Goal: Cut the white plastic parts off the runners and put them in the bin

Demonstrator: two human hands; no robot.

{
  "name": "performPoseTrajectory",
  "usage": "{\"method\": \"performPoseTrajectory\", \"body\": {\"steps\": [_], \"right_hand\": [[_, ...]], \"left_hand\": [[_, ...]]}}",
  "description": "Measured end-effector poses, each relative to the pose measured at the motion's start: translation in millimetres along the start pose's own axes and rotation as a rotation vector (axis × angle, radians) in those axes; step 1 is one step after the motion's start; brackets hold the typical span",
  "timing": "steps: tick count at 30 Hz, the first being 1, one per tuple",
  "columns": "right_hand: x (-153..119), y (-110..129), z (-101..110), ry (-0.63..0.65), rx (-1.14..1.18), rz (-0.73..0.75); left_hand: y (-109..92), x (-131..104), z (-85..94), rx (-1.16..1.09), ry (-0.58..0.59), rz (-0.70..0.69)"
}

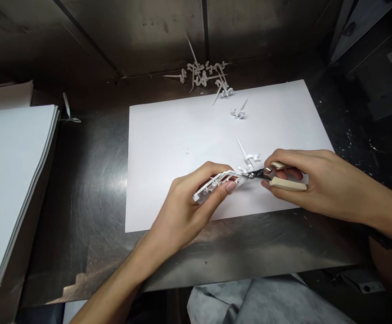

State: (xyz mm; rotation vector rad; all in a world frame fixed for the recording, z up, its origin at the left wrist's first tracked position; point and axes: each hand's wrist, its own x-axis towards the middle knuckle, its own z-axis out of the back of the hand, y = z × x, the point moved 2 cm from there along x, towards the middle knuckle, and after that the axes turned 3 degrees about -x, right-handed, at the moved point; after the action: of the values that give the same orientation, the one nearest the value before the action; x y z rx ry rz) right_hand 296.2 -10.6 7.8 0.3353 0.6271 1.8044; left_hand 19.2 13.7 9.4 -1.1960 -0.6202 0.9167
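Note:
My left hand (199, 198) is closed around a white plastic moulded part (212, 182) with a ladder-like frame, held above a white sheet (162, 157). In my right hand (304, 180) is a pair of small nippers (286, 183) with cream handles, its fingers wrapped round them. The nippers' jaws meet the right end of the white part. A branched white plastic sprue (250, 158) with a long spike sticks up there; whether it is still joined to the part I cannot tell. Farther back on the sheet lies a loose sprue piece (239, 113).
Several white sprue pieces (202, 76) are heaped against the metal back wall (162, 31). A stack of white sheets (16, 166) stands at the left, with a white strip (67, 108) beside it. Small white scraps (349, 135) dot the metal table (91, 180) at right.

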Motion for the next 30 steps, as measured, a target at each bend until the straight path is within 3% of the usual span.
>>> {"method": "performPoseTrajectory", "body": {"steps": [7, 14, 16, 18, 20, 22, 26, 30], "right_hand": [[0.3, 0.6, 0.3, 0.021, 0.031, -0.034], [-3.1, 0.7, 6.1, 0.106, 0.156, -0.058], [-2.9, 1.8, 5.2, 0.169, 0.162, -0.081], [-2.2, 2.3, 3.6, 0.221, 0.15, -0.122], [-0.9, 2.1, 2.1, 0.244, 0.142, -0.159], [0.4, 1.7, 1.2, 0.245, 0.15, -0.175], [2.1, 2.4, 0.5, 0.241, 0.161, -0.157], [0.7, 4.9, -1.2, 0.276, 0.201, -0.127]], "left_hand": [[-0.6, -0.2, -1.1, -0.104, 0.029, 0.068], [17.9, 10.2, 4.5, -0.536, -0.137, 0.337], [24.8, 11.9, 3.1, -0.593, -0.064, 0.412], [27.8, 10.2, -1.3, -0.643, 0.102, 0.477], [24.9, 6.6, -6.0, -0.688, 0.257, 0.448], [18.7, 3.4, -9.2, -0.654, 0.322, 0.355], [9.3, 1.1, -11.7, -0.453, 0.265, 0.223], [7.3, 0.5, -12.2, -0.437, 0.247, 0.147]]}}
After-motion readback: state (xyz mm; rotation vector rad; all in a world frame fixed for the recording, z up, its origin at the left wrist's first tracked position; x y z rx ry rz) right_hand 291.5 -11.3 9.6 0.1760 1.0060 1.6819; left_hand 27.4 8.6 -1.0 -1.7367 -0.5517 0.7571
